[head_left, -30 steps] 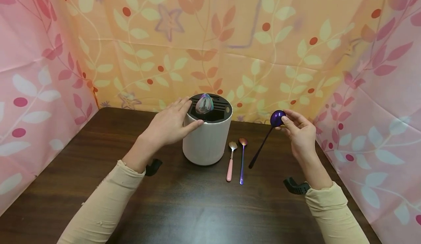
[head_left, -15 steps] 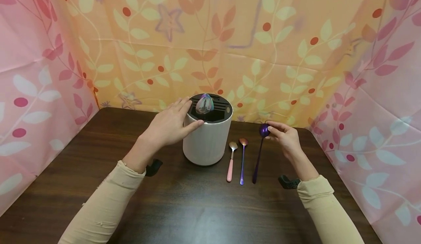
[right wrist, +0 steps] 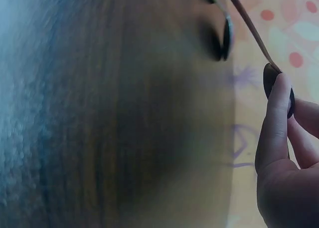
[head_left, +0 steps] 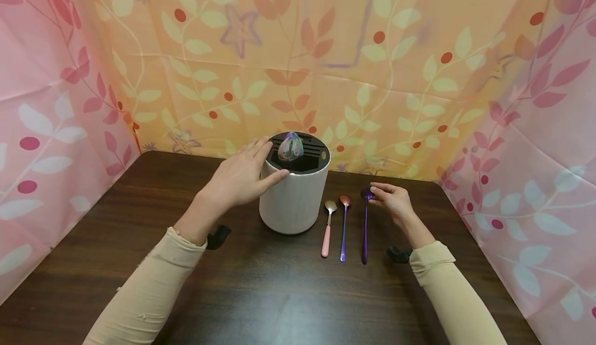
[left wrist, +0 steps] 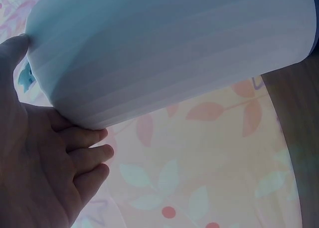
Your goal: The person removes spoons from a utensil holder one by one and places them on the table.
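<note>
My left hand (head_left: 237, 174) rests on the left rim of a white cylindrical utensil holder (head_left: 291, 205) with a black slotted top. Its thumb lies along the near rim, fingers extended at the far-left side. A shiny iridescent spoon (head_left: 291, 147) stands in the holder, bowl up. To the right, my right hand (head_left: 395, 203) pinches a purple long-handled spoon (head_left: 365, 234) by its bowl, the handle pointing toward me. The right wrist view shows thumb and fingers on the bowl (right wrist: 271, 79). Beside it lie a blue-purple spoon (head_left: 344, 231) and a pink-handled spoon (head_left: 326, 239), roughly parallel.
Dark wooden table (head_left: 288, 293) extends in front of the holder and to both sides. Orange leaf-patterned cloth (head_left: 298, 50) hangs behind the table, with pink patterned cloth (head_left: 535, 179) on either side. Black wrist devices (head_left: 399, 254) sit under both wrists.
My right hand has come left and down toward the table with the purple spoon, whose handle has swung into line with the other two spoons. The left hand stays on the holder.
</note>
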